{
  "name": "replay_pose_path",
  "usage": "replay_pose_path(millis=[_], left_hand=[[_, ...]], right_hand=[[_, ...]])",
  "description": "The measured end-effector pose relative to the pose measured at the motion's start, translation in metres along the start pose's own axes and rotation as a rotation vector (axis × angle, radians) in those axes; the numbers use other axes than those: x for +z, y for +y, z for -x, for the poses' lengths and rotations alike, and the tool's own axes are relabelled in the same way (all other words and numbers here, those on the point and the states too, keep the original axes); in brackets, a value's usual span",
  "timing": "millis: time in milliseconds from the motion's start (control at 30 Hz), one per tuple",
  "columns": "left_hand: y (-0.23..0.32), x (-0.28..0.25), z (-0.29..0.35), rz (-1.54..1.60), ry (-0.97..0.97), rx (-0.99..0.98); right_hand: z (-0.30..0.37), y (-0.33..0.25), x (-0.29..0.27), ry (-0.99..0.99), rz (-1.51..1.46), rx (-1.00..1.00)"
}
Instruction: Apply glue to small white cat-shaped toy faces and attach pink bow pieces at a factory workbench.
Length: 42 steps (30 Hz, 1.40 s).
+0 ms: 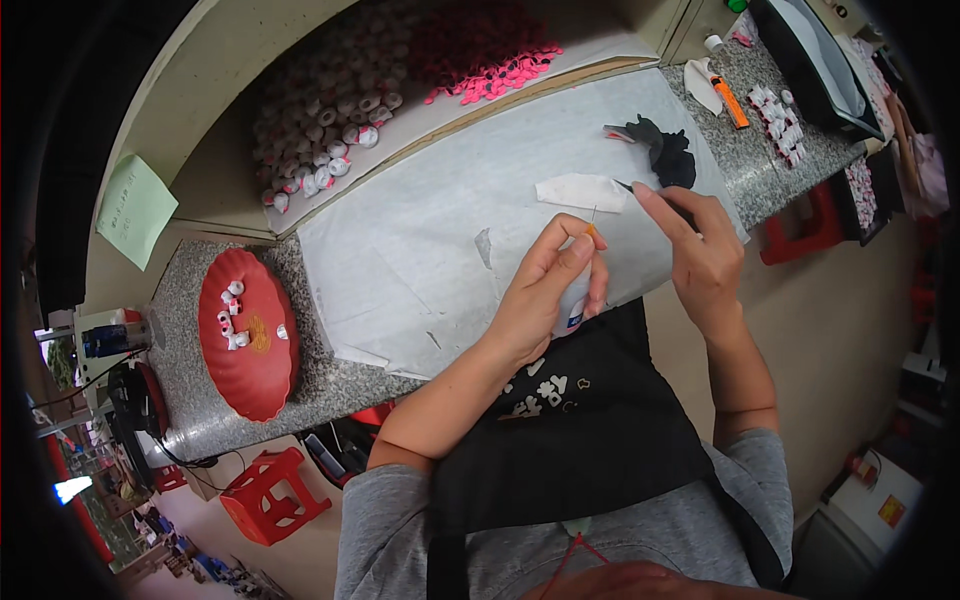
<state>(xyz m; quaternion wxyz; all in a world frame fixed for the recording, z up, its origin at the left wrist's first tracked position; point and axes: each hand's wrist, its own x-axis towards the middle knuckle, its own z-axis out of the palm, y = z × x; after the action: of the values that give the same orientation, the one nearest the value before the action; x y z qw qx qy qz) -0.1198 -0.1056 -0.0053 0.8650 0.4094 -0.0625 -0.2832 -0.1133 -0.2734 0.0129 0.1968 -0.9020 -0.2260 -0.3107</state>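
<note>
Red dish (pixel 255 395): on the table (pixel 318 395), small white pieces (pixel 238 341) inside; its raised rim probably keeps them together.
White sheet (pixel 390 260): spread over the table, presumably shielding it.
Left hand (pixel 540 293): wrapped round a pale bottle (pixel 574 298), orange nozzle (pixel 591 230) pointing away from the body, apparently for fine control.
White strip (pixel 580 190): on the sheet, just beyond the nozzle.
Right hand (pixel 708 240): fingertips pinching a small dark piece (pixel 627 187) at the strip's right end; suits something tiny.
Dark pile (pixel 668 152): near the right hand, likely for short reach.
</note>
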Motion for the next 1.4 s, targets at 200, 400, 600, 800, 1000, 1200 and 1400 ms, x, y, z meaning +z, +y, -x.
replay_pose_path(millis=[200,400,600,800,1000,1200,1400], left_hand=[[-0.002,-0.002,0.000,0.054,-0.004,-0.061],[-0.006,-0.007,-0.003,0.047,-0.015,-0.072],[-0.007,-0.004,-0.003,0.068,0.026,-0.098],[-0.011,-0.011,-0.004,0.000,0.042,-0.061],[-0.008,-0.010,-0.003,-0.018,0.084,-0.125],[-0.007,-0.011,-0.005,0.002,0.072,-0.130],[-0.012,-0.013,-0.006,0.049,0.065,-0.098]], right_hand=[[0.007,0.001,0.002,-0.049,0.021,-0.061],[0.011,-0.003,0.002,-0.063,0.002,-0.080],[0.013,-0.002,0.003,-0.067,-0.001,-0.033],[0.019,-0.004,0.008,-0.057,-0.030,-0.098],[0.020,-0.001,0.012,-0.052,-0.020,-0.049],[0.021,0.002,0.014,-0.076,-0.030,-0.009],[0.019,0.005,0.015,-0.044,-0.012,0.013]])
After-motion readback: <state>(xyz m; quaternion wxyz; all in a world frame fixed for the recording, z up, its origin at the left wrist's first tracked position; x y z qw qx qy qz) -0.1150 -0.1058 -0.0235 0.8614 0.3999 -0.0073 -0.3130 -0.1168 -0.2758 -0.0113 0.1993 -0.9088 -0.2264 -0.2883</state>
